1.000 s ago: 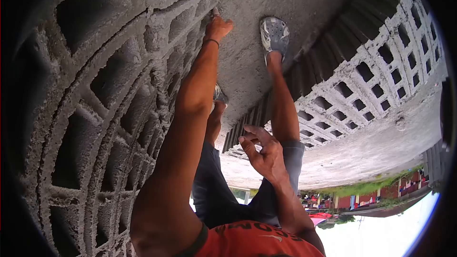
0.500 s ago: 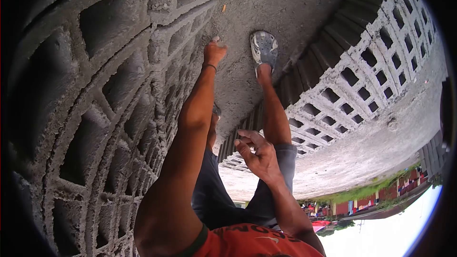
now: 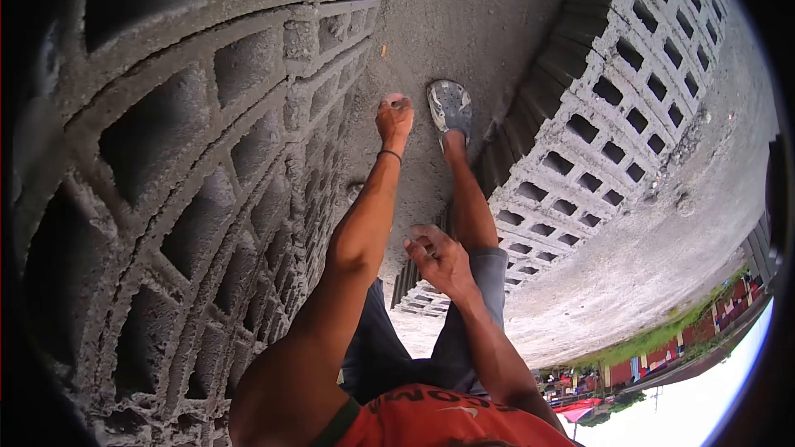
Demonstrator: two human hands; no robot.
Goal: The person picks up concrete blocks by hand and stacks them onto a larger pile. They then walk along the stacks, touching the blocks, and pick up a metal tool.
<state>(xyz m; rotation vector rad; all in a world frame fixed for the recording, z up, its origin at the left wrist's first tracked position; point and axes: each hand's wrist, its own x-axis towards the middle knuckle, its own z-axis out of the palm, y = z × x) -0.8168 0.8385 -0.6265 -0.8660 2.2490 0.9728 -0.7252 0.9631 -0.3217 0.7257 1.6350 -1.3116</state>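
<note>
My left hand [image 3: 395,120] reaches down low over the dusty ground, beside the lowest part of a stack of grey hollow concrete blocks [image 3: 178,223]. Its fingers are curled together, with a pinkish patch at their tips; what they hold, if anything, I cannot tell. A dark band circles that wrist. My right hand [image 3: 443,263] hangs in front of my right knee, thumb and fingers apart and bent, holding nothing. Grey dust coats its fingertips. A grey patterned clog [image 3: 450,105] covers my right foot, just right of the left hand.
On the right stands another block stack [image 3: 596,128], its holes facing up, with a dark shadowed side toward me. A strip of gritty ground [image 3: 464,12] runs between the stacks, with a small orange scrap [image 3: 383,50] on it. Houses and greenery show far behind.
My left hand has moved slightly right and nearer my body, its fingers more curled. The right hand stays near the knee. The view has shifted, with the left stack appearing lower.
</note>
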